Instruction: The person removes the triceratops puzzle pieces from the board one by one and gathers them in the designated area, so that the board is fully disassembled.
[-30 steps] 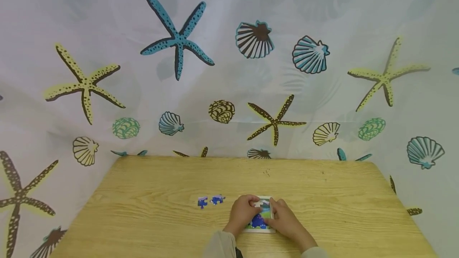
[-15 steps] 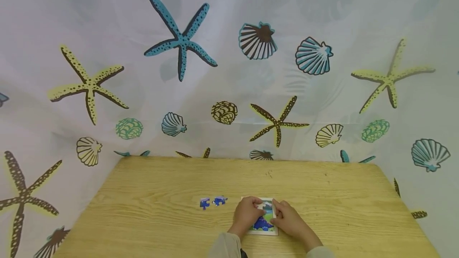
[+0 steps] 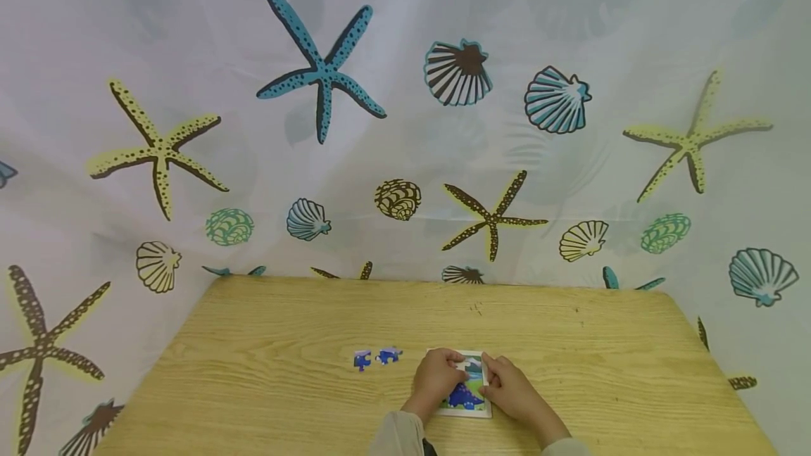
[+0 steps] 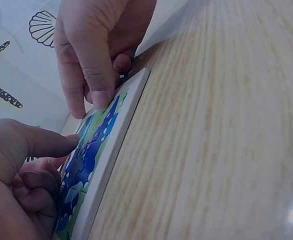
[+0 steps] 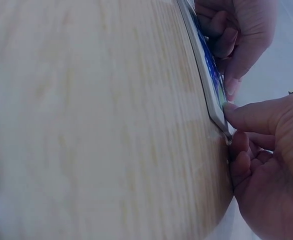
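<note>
A small jigsaw puzzle (image 3: 465,398) in a white frame lies on the wooden table, its picture showing a blue dinosaur on green. My left hand (image 3: 436,378) covers its left side; the thumb reaches over the picture near the top while the other fingers curl at the left edge. On the opposite side my right hand (image 3: 512,389) holds the frame's right edge, thumb (image 5: 251,116) on top and curled fingers against the side. A pale patch in the picture shows by the left fingertips. Two loose blue puzzle pieces (image 3: 362,359) lie left of the frame.
The wooden table (image 3: 285,322) extends around the puzzle on all sides. Behind and beside it hangs a white curtain (image 3: 405,139) printed with starfish and shells. Small dark marks (image 3: 475,309) show on the tabletop beyond the puzzle.
The right thumb has drawn back slightly toward the frame's right edge, baring more of the dinosaur. The head view has shifted a little; the loose pieces stay put.
</note>
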### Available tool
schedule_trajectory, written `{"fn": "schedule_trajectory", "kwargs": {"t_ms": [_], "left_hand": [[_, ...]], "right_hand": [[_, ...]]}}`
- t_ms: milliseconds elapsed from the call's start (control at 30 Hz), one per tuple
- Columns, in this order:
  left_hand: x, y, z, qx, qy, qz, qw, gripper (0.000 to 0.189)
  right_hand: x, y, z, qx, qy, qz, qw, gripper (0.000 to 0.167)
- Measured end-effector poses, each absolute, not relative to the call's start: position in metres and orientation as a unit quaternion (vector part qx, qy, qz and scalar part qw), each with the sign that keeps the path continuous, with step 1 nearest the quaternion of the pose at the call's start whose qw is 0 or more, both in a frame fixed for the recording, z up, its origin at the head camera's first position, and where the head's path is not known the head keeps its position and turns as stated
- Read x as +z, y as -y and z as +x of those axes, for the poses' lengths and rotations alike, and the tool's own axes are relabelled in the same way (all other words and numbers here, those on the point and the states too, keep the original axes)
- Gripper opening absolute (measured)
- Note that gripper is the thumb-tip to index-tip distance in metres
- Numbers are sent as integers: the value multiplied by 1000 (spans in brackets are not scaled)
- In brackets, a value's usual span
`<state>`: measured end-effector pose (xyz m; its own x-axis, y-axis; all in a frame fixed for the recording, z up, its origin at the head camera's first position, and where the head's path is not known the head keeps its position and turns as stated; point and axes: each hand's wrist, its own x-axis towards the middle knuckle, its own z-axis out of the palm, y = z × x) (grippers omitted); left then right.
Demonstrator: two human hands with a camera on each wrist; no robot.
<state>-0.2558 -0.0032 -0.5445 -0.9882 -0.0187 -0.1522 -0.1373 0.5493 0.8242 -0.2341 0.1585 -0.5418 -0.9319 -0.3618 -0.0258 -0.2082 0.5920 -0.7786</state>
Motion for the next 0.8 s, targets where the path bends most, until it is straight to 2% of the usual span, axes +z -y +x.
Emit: {"fn": "schedule_trajectory", "kwargs": {"t_ms": [333,800], "left_hand": [[-544,5,-257,503,-860,-44,70,17],[-552,4,-255,514,-857,-32,10,8]], "right_hand": [[-543,-159,-234,-424,-887,-158,87,61],[-544,-158,-234,-426,-886,-158,90,62]]}}
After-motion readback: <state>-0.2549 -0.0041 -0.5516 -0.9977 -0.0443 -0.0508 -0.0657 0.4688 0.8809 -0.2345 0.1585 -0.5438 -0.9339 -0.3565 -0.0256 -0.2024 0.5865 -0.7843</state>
